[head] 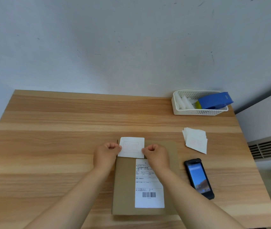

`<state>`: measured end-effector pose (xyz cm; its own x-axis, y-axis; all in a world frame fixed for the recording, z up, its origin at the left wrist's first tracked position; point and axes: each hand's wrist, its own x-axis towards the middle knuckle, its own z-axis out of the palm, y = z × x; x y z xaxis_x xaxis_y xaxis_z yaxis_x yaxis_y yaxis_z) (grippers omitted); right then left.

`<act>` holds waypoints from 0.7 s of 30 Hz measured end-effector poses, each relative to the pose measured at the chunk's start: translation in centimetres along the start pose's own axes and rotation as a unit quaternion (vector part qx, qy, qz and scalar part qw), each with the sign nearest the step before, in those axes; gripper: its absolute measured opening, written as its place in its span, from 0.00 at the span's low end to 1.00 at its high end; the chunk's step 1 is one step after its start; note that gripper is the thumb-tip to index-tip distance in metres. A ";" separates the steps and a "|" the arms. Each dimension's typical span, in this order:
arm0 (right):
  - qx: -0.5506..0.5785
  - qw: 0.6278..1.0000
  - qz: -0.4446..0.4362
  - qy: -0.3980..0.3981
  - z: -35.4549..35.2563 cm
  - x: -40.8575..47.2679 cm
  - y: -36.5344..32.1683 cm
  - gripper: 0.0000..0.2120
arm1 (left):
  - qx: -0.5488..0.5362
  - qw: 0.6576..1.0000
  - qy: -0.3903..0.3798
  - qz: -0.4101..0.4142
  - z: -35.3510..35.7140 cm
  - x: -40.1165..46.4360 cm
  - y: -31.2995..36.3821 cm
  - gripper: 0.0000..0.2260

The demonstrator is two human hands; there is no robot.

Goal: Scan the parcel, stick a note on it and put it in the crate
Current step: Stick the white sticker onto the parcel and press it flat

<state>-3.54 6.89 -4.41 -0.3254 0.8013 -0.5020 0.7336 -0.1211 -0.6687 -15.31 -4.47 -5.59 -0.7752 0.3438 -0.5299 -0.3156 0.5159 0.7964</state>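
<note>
A flat brown cardboard parcel [125, 184] lies on the wooden table [57, 146], with a white shipping label [148, 190] and barcode on top. Over the parcel's far end I hold a square white note [132, 147] with a faint red print. My left hand [109, 150] pinches its left edge and my right hand [154, 152] pinches its right edge, fingers curled. A black handheld scanner [199, 177] with a lit screen lies to the right of the parcel. No crate is visible.
A loose stack of white notes [195, 140] sits at the right of the table. A white mesh basket [197, 111] at the back right holds a blue tape dispenser [214, 100]. A wall stands behind the table, and a radiator grille [268, 147] is at right.
</note>
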 end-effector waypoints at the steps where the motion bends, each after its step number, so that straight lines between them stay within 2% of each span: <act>1: -0.005 1.000 0.000 0.003 0.1 0.1 0.1 0.08 | 0.008 1.000 0.005 0.000 0.1 0.0 0.0 0.07; 15: -0.062 0.998 -0.003 0.015 0.6 0.7 0.3 0.10 | 0.043 0.999 -0.004 -0.015 0.0 0.3 -0.1 0.07; 21: -0.078 0.997 -0.011 0.016 0.7 0.9 0.5 0.08 | 0.092 0.996 -0.008 -0.012 -0.1 0.6 -0.2 0.05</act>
<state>-3.86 7.18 -5.61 -0.3261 0.8210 -0.4687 0.8109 -0.0119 -0.5850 -15.78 -4.45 -6.00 -0.7589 0.3413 -0.5546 -0.2272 0.6593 0.7167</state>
